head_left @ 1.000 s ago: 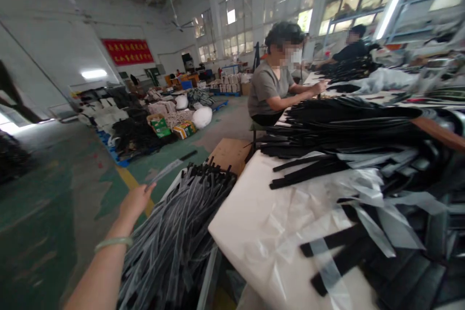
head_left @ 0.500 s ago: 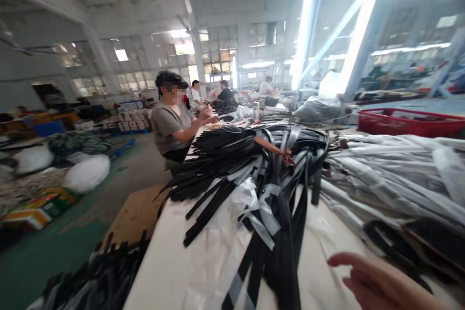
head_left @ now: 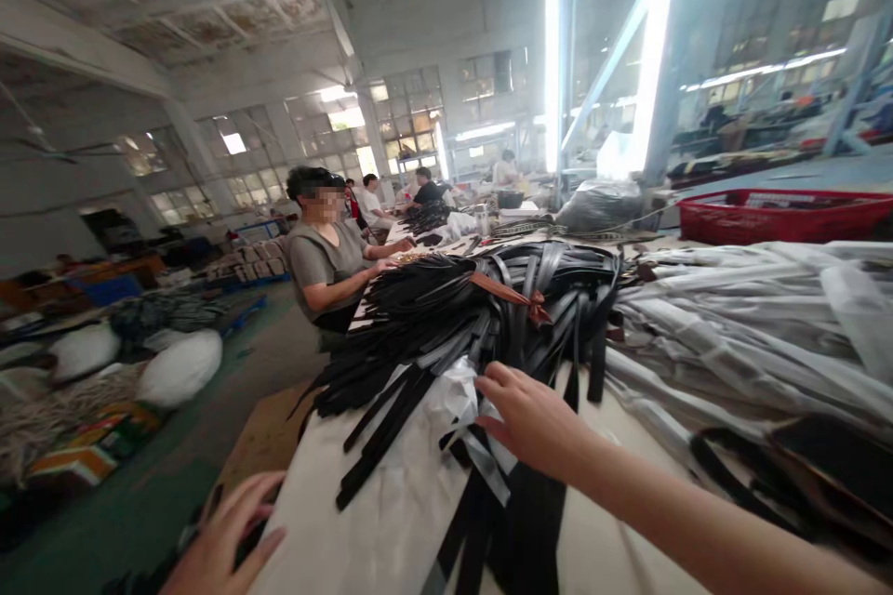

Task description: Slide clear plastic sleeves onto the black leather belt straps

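My right hand (head_left: 530, 418) reaches over the table beside a crumpled piece of clear plastic (head_left: 457, 390). Its thumb and fingers are apart; whether the fingertips touch the plastic I cannot tell. Beneath and around it spread long black straps (head_left: 425, 297), some with grey shiny ends, tied in a bundle by a brown strip (head_left: 506, 290). At the table's left edge is my left hand (head_left: 233, 530), thumb away from the curved fingers, nothing seen in it. Dark strips below the edge are partly hidden behind that hand.
White-wrapped strips (head_left: 739, 325) lie on the right side of the white table (head_left: 397, 502). Behind them stands a red basket (head_left: 781, 216). A co-worker (head_left: 325, 260) works at the table's left side. White sacks (head_left: 181, 367) sit on the floor at left.
My right hand has moved left and forward from the lower right corner to the plastic and black straps. My left hand has come into view at lower left. The co-worker's hands have lowered.
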{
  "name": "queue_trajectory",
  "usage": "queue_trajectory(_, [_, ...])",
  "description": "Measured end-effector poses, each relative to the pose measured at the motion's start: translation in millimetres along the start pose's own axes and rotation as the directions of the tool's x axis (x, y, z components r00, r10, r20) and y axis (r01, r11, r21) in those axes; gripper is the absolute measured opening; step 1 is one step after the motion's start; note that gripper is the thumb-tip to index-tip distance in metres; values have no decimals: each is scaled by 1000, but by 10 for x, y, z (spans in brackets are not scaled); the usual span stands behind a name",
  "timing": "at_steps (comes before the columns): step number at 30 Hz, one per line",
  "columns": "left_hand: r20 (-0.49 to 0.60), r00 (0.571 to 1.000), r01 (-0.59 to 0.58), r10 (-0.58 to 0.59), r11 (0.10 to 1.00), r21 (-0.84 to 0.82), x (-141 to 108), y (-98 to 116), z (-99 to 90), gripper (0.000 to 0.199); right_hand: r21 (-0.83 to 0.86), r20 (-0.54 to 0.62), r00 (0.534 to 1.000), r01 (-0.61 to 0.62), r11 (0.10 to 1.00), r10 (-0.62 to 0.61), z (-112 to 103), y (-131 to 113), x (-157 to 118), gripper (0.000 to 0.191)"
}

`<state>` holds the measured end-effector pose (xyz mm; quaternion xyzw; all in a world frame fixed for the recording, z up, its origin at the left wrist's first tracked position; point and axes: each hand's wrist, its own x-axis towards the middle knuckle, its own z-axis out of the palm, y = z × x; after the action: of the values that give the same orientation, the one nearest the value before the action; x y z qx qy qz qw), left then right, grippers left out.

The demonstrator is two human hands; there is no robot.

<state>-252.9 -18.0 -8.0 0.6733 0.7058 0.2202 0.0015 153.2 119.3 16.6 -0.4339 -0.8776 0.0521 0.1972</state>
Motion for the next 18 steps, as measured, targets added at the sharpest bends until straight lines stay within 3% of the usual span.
queue_trajectory(2, [71, 983, -167, 167, 986, 1, 146, 568, 64, 41, 42, -26, 997, -76, 996, 77, 174, 142, 208, 57])
queue_trajectory(3, [101, 967, -238, 236, 971, 14, 229, 872, 113, 43, 85, -6, 997, -80, 993, 81, 257, 223, 275, 54])
queue_trajectory(6, [180, 905, -390, 385, 921, -6, 489, 1687, 299, 51, 183, 55, 998, -38, 982, 28, 409, 439, 332, 16])
queue_trajectory(8, [198, 859, -471, 472, 881, -57, 661, 2067, 441, 53, 204, 43, 999, -23, 979, 15, 394, 506, 273, 21])
queue_trajectory(12, [174, 825, -509, 537, 841, -182, 916, 2514, 685, 57, 240, -43, 999, -16, 971, 27, 59, 387, -14, 22])
queue_trajectory(14, [135, 802, -534, 582, 800, -274, 951, 2661, 735, 51, 258, -167, 986, 36, 965, 7, -219, 262, -251, 23])
queue_trajectory(16, [85, 764, -577, 640, 735, -356, 927, 2764, 735, 31, 238, -383, 923, 144, 961, -44, -504, 183, -556, 25])
queue_trajectory(18, [33, 756, -596, 654, 708, -379, 879, 2802, 715, 17, 155, -594, 799, 224, 962, -90, -735, 210, -895, 19])
